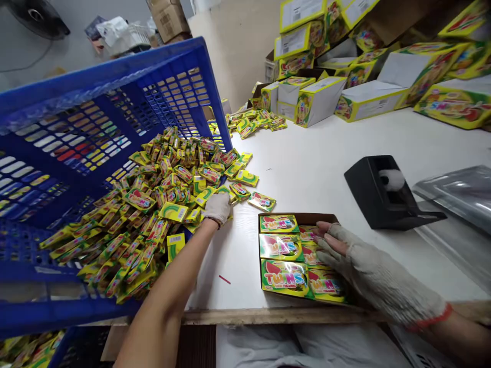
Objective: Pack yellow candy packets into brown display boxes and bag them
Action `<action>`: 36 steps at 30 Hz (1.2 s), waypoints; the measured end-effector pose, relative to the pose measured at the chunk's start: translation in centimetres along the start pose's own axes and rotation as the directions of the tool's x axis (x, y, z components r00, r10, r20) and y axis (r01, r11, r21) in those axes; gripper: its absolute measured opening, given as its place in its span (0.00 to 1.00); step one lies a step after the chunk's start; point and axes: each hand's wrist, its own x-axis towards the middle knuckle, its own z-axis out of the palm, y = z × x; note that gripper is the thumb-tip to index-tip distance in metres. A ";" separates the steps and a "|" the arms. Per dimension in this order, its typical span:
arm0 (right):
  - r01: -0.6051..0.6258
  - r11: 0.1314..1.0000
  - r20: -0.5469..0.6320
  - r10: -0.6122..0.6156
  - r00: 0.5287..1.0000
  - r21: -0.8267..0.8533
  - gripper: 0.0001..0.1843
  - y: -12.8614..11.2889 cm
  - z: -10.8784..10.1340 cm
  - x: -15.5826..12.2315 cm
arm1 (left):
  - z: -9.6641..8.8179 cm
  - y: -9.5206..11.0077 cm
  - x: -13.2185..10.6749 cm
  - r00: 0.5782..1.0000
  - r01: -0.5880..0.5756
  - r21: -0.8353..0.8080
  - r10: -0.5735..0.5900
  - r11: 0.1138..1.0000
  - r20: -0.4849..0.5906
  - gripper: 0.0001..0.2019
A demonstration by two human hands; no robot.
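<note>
My left hand (218, 208), in a pale knitted glove, reaches to the spill of small green-and-yellow packs (178, 210) at the mouth of the tipped blue crate. Its fingers are hidden, so whether they grip a pack cannot be seen. On the right, my gloved right hand (355, 258) lies over an open display carton (282, 295), bare fingertips stretched across the packs in it. Two columns of packs marked "TWINS" (284, 276) fill the carton face up, the right column partly covered by that hand.
The blue plastic crate (209, 76) lies tilted on the white table (299, 168). A black tape dispenser (387, 197) stands behind my right hand, beside clear plastic wrap (460, 199). Display cartons (320, 99) are piled at the back right. Loose packs (263, 202) lie between crate and carton.
</note>
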 end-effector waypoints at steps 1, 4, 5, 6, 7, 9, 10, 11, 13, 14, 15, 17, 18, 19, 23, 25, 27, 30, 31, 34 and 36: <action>-0.064 0.995 -0.026 0.066 0.997 0.080 0.30 -0.6 -0.4 0.1 | -0.1 -0.5 0.2 1.000 -0.001 0.060 0.001 0.998 0.004 0.05; -0.112 0.951 -0.105 0.148 0.983 0.288 0.25 -2.1 -1.3 0.4 | -0.6 -1.7 0.0 1.000 -0.015 0.200 0.017 0.980 -0.009 0.10; -0.083 0.947 -0.135 0.131 0.982 0.311 0.23 -2.5 -1.4 0.6 | -0.7 -2.0 -0.1 0.999 -0.032 0.233 0.035 0.972 -0.011 0.13; -0.059 0.942 -0.156 0.117 0.981 0.331 0.23 -2.8 -1.3 0.7 | -0.7 -2.2 -0.2 0.998 -0.054 0.262 0.058 0.963 -0.009 0.16; -0.045 0.937 -0.160 0.106 0.981 0.347 0.23 -3.2 -1.2 0.7 | -0.6 -2.2 -0.1 0.996 -0.079 0.287 0.084 0.955 -0.003 0.20; -0.044 0.939 -0.106 0.084 0.991 0.340 0.24 -3.8 -0.6 0.7 | -0.4 -2.0 0.3 0.991 -0.128 0.326 0.129 0.937 0.020 0.27; -0.040 0.951 -0.063 0.062 0.996 0.306 0.24 -4.0 -0.3 0.7 | -0.3 -1.8 0.7 0.989 -0.147 0.341 0.144 0.929 0.034 0.28; -0.023 0.968 -0.025 0.030 0.999 0.250 0.24 -4.2 -0.1 0.7 | -0.3 -1.6 1.2 0.987 -0.162 0.352 0.155 0.922 0.050 0.26; 0.058 0.993 -0.012 -0.058 0.998 0.107 0.22 -4.3 0.1 1.2 | -0.4 -1.2 2.1 0.982 -0.188 0.363 0.168 0.913 0.086 0.19; 0.106 0.993 -0.048 -0.104 0.993 0.051 0.21 -4.2 -0.1 1.5 | -0.6 -1.1 2.6 0.979 -0.199 0.364 0.174 0.910 0.102 0.15; 0.147 0.989 -0.098 -0.144 0.985 0.019 0.20 -4.0 -0.5 1.9 | -0.9 -1.1 2.9 0.977 -0.209 0.364 0.179 0.908 0.114 0.11; 0.184 0.983 -0.196 -0.177 0.964 0.020 0.18 -3.7 -1.5 2.7 | -1.4 -1.2 3.4 0.975 -0.219 0.359 0.190 0.907 0.115 0.06; 0.189 0.981 -0.227 -0.173 0.958 0.049 0.16 -3.6 -2.0 3.0 | -1.6 -1.2 3.4 0.976 -0.218 0.356 0.196 0.909 0.097 0.05; 0.187 0.978 -0.238 -0.161 0.958 0.093 0.15 -3.7 -2.6 3.2 | -1.7 -1.1 3.1 0.977 -0.214 0.352 0.204 0.911 0.066 0.05; 0.099 0.933 -0.164 -0.044 0.985 0.346 0.08 -4.6 -3.6 3.4 | -1.5 1.0 -0.6 0.950 -0.271 0.280 0.303 0.921 -0.078 0.15; 0.039 0.908 -0.121 0.013 0.993 0.417 0.08 -5.1 -3.7 3.4 | -1.1 3.1 -4.0 0.879 -0.446 0.094 0.455 0.890 -0.141 0.17; 0.007 0.904 -0.092 0.035 0.995 0.427 0.10 -5.1 -3.7 3.7 | -0.8 5.5 -7.6 0.764 -0.641 -0.072 0.626 0.764 -0.155 0.16; 0.009 0.921 -0.061 0.017 0.998 0.388 0.13 -4.3 -3.7 4.3 | -0.1 8.4 -11.8 0.651 -0.758 -0.014 0.755 0.652 -0.080 0.17; 0.020 0.934 -0.063 0.003 0.998 0.357 0.14 -3.9 -3.7 4.5 | 0.3 8.9 -12.6 0.630 -0.774 0.035 0.774 0.633 -0.059 0.18; 0.052 0.978 -0.079 -0.037 0.996 0.204 0.14 -2.8 -3.9 4.9 | 1.3 9.4 -13.6 0.596 -0.788 0.166 0.802 0.593 -0.039 0.19; 0.068 0.988 -0.082 -0.057 0.995 0.139 0.14 -2.4 -4.0 5.1 | 1.6 9.3 -13.5 0.591 -0.781 0.226 0.806 0.583 -0.037 0.18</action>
